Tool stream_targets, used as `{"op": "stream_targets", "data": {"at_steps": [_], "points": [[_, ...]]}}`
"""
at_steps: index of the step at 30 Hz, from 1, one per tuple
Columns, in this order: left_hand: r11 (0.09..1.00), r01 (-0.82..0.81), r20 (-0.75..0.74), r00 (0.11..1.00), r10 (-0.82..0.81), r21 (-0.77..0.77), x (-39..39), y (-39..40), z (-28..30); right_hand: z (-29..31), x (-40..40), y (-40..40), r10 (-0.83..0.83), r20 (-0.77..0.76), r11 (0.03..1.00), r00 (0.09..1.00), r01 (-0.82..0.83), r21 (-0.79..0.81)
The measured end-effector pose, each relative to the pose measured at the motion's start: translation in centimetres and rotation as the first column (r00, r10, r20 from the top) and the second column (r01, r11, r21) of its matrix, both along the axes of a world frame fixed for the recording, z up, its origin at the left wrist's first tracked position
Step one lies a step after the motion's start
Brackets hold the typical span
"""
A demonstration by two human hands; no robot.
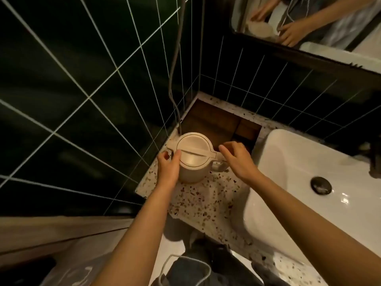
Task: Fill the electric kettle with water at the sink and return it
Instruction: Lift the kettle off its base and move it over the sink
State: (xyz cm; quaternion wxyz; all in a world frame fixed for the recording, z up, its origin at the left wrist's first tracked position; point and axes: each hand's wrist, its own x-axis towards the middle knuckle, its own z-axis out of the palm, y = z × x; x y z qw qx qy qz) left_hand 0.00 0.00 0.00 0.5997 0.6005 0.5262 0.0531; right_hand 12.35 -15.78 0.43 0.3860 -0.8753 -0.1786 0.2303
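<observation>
A cream electric kettle [193, 153] stands upright with its lid closed on the speckled terrazzo counter [208, 201], in the corner by the tiled wall. My left hand [168, 169] rests against the kettle's left side near the spout, thumb on the lid's edge. Over the kettle's handle [219, 166] on the right hovers my right hand [237, 157], fingers curled and apart; I cannot tell whether it touches the handle. The white sink [292, 162] lies to the right, with a dark round drain plug [321, 185].
Dark green tiled walls [82, 89] close in the corner at left and back. A grey cord [175, 79] hangs down the wall to behind the kettle. A wooden board [216, 122] lies behind the kettle. A mirror [309, 23] hangs above the sink.
</observation>
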Motion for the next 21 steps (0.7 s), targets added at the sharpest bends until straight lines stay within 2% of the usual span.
{"op": "stream_targets", "data": {"at_steps": [5,10,15,21], "points": [[0.976,-0.043,0.093,0.994,0.064,-0.215,1.6,0.5,-1.0,-0.7,1.1,0.5,0.068,-0.121,0.998,0.99,-0.069,-0.007],[0.981,-0.014,0.169,0.984,0.047,-0.192,2.0,0.3,-1.4,-2.1,1.4,0.4,0.1,-0.253,0.994,0.962,-0.109,-0.02],[0.983,-0.026,0.183,0.981,0.061,-0.183,2.1,0.4,-1.8,-2.7,2.0,0.5,0.111,-0.41,0.994,0.905,-0.096,0.058],[0.986,-0.039,0.205,0.976,0.073,-0.163,2.4,0.5,-1.0,-2.3,1.6,0.4,0.171,-0.409,0.985,0.897,-0.141,0.102]]}}
